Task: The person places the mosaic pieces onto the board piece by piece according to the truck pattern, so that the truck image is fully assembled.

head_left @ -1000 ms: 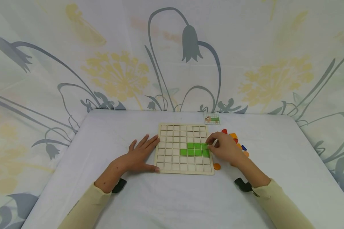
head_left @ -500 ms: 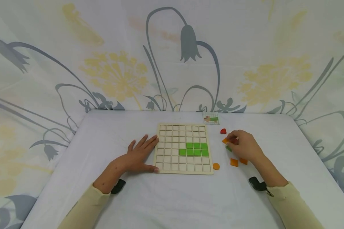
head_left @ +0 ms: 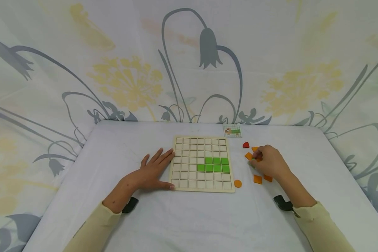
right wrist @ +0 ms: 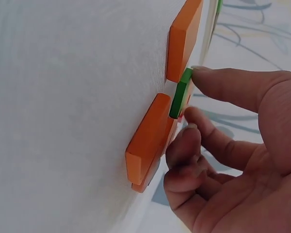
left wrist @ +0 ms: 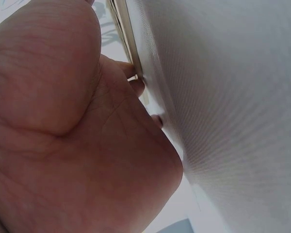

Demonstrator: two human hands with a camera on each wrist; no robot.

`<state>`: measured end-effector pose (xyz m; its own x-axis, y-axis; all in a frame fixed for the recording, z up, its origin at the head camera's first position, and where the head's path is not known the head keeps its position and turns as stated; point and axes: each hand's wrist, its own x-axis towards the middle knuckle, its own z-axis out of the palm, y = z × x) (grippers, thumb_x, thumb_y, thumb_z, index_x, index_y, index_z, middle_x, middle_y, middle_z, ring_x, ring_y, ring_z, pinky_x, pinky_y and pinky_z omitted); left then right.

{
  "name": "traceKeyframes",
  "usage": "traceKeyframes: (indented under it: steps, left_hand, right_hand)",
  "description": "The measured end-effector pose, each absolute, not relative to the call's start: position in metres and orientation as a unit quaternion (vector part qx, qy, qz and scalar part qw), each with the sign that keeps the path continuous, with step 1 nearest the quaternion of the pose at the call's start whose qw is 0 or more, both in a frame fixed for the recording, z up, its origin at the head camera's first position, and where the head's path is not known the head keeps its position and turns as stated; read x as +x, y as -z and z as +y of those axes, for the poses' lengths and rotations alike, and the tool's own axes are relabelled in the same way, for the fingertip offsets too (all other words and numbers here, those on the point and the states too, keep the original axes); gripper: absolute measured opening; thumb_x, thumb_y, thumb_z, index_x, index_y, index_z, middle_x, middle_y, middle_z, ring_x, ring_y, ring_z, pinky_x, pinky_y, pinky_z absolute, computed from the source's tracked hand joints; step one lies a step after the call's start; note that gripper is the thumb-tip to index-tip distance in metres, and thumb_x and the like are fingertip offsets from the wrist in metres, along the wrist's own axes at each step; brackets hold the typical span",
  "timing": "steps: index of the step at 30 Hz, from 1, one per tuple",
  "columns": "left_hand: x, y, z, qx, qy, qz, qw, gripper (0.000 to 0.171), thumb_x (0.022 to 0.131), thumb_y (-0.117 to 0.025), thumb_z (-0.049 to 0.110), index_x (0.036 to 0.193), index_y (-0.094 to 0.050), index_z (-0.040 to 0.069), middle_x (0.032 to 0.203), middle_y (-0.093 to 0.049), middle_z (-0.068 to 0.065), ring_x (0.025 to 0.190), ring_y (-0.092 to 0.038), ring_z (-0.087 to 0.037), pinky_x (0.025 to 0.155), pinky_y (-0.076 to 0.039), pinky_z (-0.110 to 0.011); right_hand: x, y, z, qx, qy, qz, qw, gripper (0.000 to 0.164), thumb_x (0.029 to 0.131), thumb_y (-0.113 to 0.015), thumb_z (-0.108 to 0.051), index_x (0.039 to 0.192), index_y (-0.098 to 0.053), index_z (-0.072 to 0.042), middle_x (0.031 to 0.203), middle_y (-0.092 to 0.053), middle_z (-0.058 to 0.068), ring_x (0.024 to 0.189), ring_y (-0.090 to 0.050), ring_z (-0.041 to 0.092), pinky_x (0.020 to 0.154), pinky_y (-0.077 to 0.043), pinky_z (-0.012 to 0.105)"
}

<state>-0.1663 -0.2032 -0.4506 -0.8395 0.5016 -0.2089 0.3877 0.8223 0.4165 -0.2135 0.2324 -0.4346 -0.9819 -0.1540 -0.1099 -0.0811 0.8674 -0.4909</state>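
In the head view my left hand lies spread against the left side of a light wooden grid board, fingertips and thumb on its edge. Its palm fills much of the left wrist view. Green square tiles lie in two rows on the board's right part. My right hand is over the loose pieces right of the board. Seen from the right wrist, a green tile sits between thumb and index fingertip, pinched at its ends. Orange tiles lie close beside it, partly hidden behind the fingers.
A small picture card lies behind the board. Right of the board are a red rounded piece, an orange disc and an orange square tile. A flower-patterned cloth hangs behind the white-covered table.
My right hand has left the board's right edge, where green tiles now lie flat, and moved right to the loose pieces. Several pieces there have shifted. My left hand stays put.
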Motion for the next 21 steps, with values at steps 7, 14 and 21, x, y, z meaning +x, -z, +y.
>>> traceKeyframes:
  steps: [7,14,21]
  left_hand:
    - [-0.1665,0.4514,-0.2028,0.235,-0.181,0.942,0.158,0.117,0.088,-0.080,0.062,0.173,-0.012,0.017,0.180,-0.005,0.001,0.165,0.006,-0.033,0.124,0.000,-0.071]
    - [-0.1657,0.4509,-0.2027,0.235,-0.182,0.942,0.158,0.118,0.088,-0.080,0.062,0.172,-0.013,0.015,0.180,-0.006,0.000,0.165,0.005,-0.034,0.124,0.000,-0.072]
    - [-0.1656,0.4496,-0.2029,0.234,-0.180,0.943,0.157,0.118,0.088,-0.080,0.062,0.173,-0.013,0.015,0.180,-0.005,0.000,0.165,0.005,-0.034,0.124,0.000,-0.072]
  right_hand:
    - [-0.2114,0.4347,0.2312,-0.068,0.226,0.970,0.055,0.023,0.091,-0.084,-0.019,0.093,-0.073,0.000,0.093,-0.061,0.015,0.084,-0.057,0.028,0.074,-0.053,0.038]
    - [-0.2119,0.4365,0.2304,-0.086,0.228,0.969,0.043,0.021,0.090,-0.085,-0.016,0.094,-0.070,-0.001,0.094,-0.063,0.014,0.087,-0.058,0.029,0.079,-0.054,0.042]
    - [-0.2110,0.4361,0.2290,-0.082,0.251,0.963,0.059,0.022,0.092,-0.083,-0.015,0.099,-0.066,-0.002,0.093,-0.069,0.010,0.086,-0.060,0.027,0.078,-0.055,0.039]
